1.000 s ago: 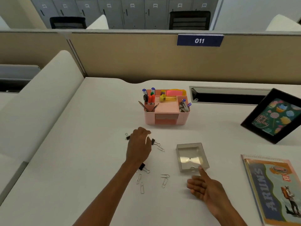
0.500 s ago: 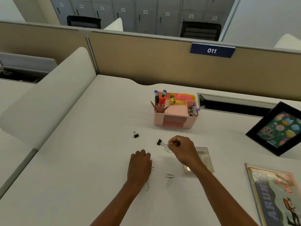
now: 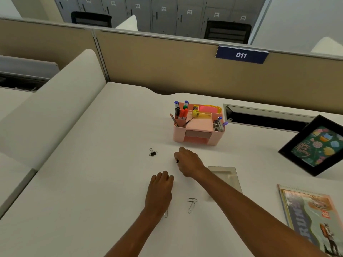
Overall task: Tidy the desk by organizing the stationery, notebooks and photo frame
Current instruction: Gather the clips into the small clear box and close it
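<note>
The right hand (image 3: 189, 162) reaches forward, curled around a black clip (image 3: 177, 161). The left hand (image 3: 160, 190) rests knuckles up, fingers curled; I cannot tell what it holds.

White flat desk top (image 3: 92, 182): smooth, matt. Pink compartmented desk organiser (image 3: 198, 138): smooth plastic. Shallow clear box (image 3: 230, 175): transparent glossy plastic. Silver paper clips (image 3: 191, 204): bare metal wire. Small black binder clip (image 3: 152, 152): wire handles. Beige partition panel (image 3: 167, 67): matt cloth.

pink organizer (image 3: 218, 138) upright; photo frame (image 3: 315, 147) tilted; notebook (image 3: 311, 216) flat; binder clip (image 3: 152, 152) loose
</note>
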Tool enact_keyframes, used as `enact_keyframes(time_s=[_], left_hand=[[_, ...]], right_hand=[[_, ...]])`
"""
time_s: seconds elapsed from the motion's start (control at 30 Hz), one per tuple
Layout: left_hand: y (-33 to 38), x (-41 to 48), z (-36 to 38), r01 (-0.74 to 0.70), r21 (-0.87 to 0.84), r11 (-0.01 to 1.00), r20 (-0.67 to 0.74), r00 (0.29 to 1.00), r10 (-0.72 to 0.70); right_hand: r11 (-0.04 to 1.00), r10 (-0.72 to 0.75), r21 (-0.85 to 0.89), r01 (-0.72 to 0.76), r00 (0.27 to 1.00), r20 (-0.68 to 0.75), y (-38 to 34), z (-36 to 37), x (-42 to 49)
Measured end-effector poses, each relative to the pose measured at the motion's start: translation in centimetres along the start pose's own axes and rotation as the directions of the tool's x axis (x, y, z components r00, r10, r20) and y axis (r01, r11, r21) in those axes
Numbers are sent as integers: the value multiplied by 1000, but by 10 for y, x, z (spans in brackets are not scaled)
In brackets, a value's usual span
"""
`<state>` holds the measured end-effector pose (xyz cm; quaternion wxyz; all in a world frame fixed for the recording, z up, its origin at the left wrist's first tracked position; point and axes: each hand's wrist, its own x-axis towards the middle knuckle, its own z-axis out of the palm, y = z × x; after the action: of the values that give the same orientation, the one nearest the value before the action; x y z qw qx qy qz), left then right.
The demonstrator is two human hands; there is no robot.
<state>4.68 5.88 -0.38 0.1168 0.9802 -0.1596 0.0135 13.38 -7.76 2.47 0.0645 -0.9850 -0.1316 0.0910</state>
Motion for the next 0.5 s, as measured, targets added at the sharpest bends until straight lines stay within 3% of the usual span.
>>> enact_keyframes(time_s=[0.1,0.2,0.3,0.37,0.5], left_hand=[[4,2,2,-39,20,999,0,999,39],[6,5,5,-60,15,998,0,998,60],[8,7,5,-73,3,997,-26,997,73],[12,9,2,-83,-41,996,-64,995,80],[27,21,-11,-138,-163,977,-179,978,108]], right_hand=[[989,40,147,-31,997,-61,7,-12,-5],[910,197,399,-109,963,-185,24,-39,-24],[799,349,563,-209,925,-152,54,-59,-69],[754,430,573,-322,901,-59,67,-58,-102],[767,490,387,-511,857,159,71,-27,-131]])
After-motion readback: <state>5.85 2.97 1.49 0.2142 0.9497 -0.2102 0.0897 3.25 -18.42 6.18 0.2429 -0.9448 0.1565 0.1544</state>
